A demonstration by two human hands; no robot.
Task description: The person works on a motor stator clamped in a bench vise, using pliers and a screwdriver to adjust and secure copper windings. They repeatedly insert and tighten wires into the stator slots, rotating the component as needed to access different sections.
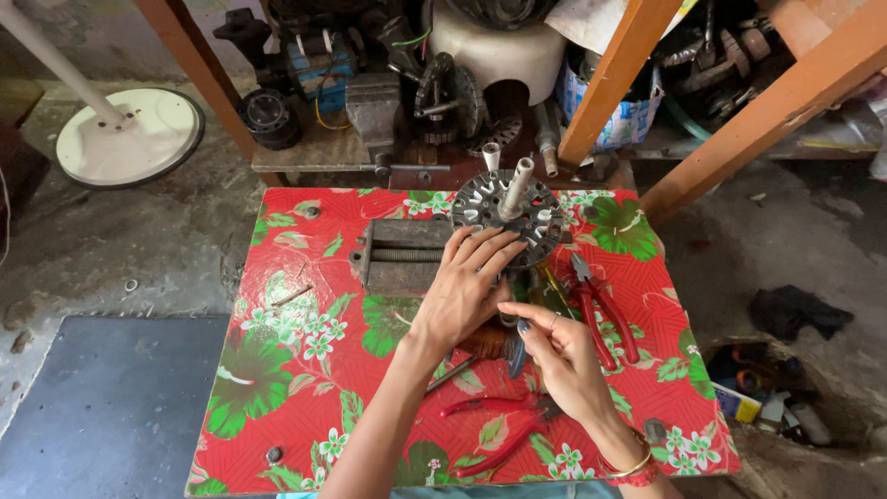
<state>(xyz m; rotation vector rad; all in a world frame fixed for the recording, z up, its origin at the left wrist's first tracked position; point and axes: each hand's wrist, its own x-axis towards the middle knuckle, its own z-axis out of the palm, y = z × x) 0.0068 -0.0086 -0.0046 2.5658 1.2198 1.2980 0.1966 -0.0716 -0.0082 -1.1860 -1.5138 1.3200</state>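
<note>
while the left hand (467, 282) grasps the slotted motor stator (510, 220) at the table's (296, 407) twelve-o'clock edge, the right hand (559, 356) pinches something unseen; red pliers (605, 310) lie at three.

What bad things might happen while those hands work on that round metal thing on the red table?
The left hand steadies the slotted metal disc, which looks propped by the vise; it might tip or slide if the hand lets go. The slot edges could nick fingers. The right hand works just above the red pliers, and a second pair lies by the wrist; a bump might push either off the table.
</note>
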